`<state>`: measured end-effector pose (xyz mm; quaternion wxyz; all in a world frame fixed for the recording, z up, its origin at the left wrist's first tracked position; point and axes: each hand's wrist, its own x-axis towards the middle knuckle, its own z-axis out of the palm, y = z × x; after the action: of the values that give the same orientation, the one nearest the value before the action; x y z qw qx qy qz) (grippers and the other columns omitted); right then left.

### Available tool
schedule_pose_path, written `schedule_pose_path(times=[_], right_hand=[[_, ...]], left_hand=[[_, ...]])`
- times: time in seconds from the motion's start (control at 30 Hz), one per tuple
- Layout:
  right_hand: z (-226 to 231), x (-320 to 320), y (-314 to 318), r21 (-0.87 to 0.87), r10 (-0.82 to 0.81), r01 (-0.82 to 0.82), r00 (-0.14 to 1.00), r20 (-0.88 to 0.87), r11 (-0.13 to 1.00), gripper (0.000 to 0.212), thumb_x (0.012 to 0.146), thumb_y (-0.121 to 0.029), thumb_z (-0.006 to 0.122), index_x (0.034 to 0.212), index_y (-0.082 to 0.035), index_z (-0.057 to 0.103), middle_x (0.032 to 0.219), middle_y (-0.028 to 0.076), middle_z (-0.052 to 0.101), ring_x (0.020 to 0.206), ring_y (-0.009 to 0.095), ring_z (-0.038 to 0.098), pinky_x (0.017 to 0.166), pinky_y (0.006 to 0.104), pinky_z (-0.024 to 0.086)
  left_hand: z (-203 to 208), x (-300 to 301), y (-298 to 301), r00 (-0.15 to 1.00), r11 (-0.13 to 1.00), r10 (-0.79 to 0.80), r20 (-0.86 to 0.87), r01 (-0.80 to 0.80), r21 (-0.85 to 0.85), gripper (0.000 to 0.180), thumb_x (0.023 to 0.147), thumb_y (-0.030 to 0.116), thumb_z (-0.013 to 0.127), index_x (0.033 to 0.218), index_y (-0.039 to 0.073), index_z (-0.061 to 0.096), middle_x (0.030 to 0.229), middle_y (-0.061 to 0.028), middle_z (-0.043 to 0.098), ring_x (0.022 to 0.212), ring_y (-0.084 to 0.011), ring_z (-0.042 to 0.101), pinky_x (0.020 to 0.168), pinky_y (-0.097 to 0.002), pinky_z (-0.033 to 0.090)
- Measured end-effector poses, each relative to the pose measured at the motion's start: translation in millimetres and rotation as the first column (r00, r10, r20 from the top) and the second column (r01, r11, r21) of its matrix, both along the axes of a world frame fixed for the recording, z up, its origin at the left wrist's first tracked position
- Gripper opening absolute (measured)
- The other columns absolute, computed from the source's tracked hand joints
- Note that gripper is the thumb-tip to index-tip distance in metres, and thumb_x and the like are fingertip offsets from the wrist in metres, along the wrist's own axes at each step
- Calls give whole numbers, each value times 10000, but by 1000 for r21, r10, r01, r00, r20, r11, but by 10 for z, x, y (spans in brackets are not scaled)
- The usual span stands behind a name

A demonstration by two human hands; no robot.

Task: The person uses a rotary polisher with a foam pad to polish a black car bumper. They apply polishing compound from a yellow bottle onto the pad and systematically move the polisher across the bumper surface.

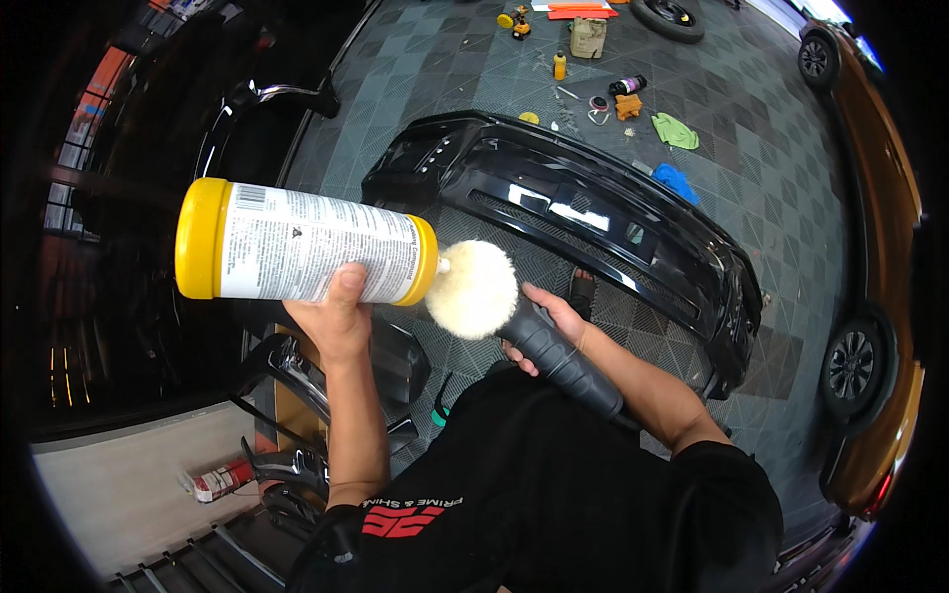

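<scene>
My left hand (pixel 341 314) is closed around a large yellow bottle (pixel 306 247) with a white printed label. The bottle lies on its side in the air, its nozzle touching or nearly touching a fluffy cream wool pad (pixel 473 292). That pad is fitted on a dark grey polisher (pixel 563 361), which my right hand (pixel 556 321) grips near its head. The pad's face is turned up toward me. Beyond my hands, a glossy black car bumper (pixel 573 208) rests on the floor.
Dark tiles (pixel 781 227) cover the floor. Farther off lie a blue cloth (pixel 676 184), a green cloth (pixel 675 130), a small yellow bottle (pixel 560 66), a canister (pixel 587 38) and a tire (pixel 670 16). A brown car (pixel 880 237) stands at right, and a fire extinguisher (pixel 223 480) at lower left.
</scene>
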<state>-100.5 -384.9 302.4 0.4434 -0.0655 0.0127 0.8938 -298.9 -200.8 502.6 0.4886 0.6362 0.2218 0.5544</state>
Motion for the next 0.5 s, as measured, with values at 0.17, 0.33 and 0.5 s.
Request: schedule_pose_path(times=[0.17,0.33,0.5], right_hand=[[-58,38,-35,48,10,-3,990,-140,999,915,1037,-741,311,1379,84,510,994,344,645,809,445,754,672,531,669],[54,34,-23,-10,19,-19,999,25,1000,829,1035,-727,365,1229,33,634,893,299,691,700,388,754,580,472,664],[39,46,-14,-3,23,-22,999,36,1000,822,1035,-727,365,1238,22,633,897,299,692,700,393,753,589,478,665]], left_hand=[[153,83,33,998,998,-60,29,59,28,685,879,338,841,1365,-39,540,1185,-135,680,1055,-237,694,958,-372,566],[152,185,-15,995,996,-86,48,86,-5,662,824,226,913,1320,-54,577,1157,-130,699,1021,-217,704,967,-350,555],[78,225,10,997,997,-76,-6,76,12,648,860,238,868,1351,-47,556,1172,-128,694,1044,-224,695,969,-356,552]])
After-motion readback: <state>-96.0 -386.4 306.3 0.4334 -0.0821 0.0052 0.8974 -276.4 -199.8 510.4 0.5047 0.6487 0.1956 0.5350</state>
